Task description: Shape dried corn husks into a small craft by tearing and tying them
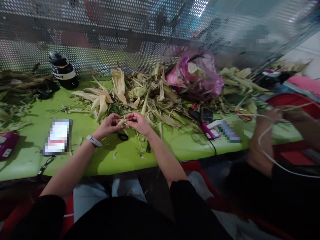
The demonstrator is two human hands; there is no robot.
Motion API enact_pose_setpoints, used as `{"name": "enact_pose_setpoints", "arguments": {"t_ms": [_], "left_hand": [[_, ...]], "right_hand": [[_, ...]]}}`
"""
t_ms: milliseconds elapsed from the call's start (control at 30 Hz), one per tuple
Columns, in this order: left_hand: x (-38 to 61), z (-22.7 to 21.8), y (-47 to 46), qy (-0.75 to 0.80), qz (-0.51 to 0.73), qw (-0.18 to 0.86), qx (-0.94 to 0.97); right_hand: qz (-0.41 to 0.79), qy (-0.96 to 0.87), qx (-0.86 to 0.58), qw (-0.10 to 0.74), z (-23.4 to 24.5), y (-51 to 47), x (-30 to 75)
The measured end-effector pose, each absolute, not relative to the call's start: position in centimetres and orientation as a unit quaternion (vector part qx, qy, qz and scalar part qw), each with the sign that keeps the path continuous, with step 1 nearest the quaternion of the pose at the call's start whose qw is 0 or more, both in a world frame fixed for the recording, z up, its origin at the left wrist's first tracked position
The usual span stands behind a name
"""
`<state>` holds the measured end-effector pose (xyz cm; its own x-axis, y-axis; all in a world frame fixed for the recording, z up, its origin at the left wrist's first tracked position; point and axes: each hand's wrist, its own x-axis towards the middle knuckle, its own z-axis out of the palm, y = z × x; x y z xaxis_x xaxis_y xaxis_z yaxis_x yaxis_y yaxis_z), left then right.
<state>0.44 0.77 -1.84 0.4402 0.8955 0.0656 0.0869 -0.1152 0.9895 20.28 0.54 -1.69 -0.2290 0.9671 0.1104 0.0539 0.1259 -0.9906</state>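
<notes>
Left hand (111,125) and right hand (139,123): grip pinched on husk piece (122,122), midway between surface's (100,164) front and rear edges. Likely light, flexible, easily torn; hold by ends.

Husks (162,100) lie on the table (100,165) between the bottle (64,70) at left and the bag (212,80) at right.

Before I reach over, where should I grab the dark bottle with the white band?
I'd hold the dark bottle around its body, near the white band, coming from the side facing you. It seems to stand upright, and the rounded body is probably easier to wrap than the narrower top. The perforated mesh stands behind it, so the back looks harder to reach.
</notes>
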Motion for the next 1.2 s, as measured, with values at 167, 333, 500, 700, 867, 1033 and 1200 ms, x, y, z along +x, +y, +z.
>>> {"name": "enact_pose_setpoints", "arguments": {"t_ms": [167,333,500,700,867,1033,1200], "left_hand": [[0.4,-1.6,0.7,0.379,0.363,0.56,0.641],[0.4,-1.8,0.7,0.381,0.36,0.552,0.648],[0.4,-2.3,0.9,0.379,0.364,0.554,0.646],[0.6,-2.3,0.7,0.377,0.361,0.561,0.642],[0.5,-2.0,0.6,0.387,0.379,0.558,0.628],[0.4,-2.0,0.7,0.388,0.366,0.563,0.631],[0.6,-2.6,0.6,0.369,0.345,0.52,0.689]], "right_hand": [[0.572,-0.551,-0.399,0.458,-1.6,0.6,20.4],[0.583,-0.546,-0.413,0.437,-2.1,0.8,20.1],[0.461,-0.601,-0.453,0.471,-2.3,0.3,19.5],[0.405,-0.641,-0.445,0.476,-2.6,-0.2,19.0],[0.347,-0.687,-0.447,0.455,-1.7,-0.9,19.2],[0.317,-0.7,-0.452,0.452,-1.2,-1.0,19.4],[0.366,-0.669,-0.449,0.465,-2.1,-0.9,18.9]]}}
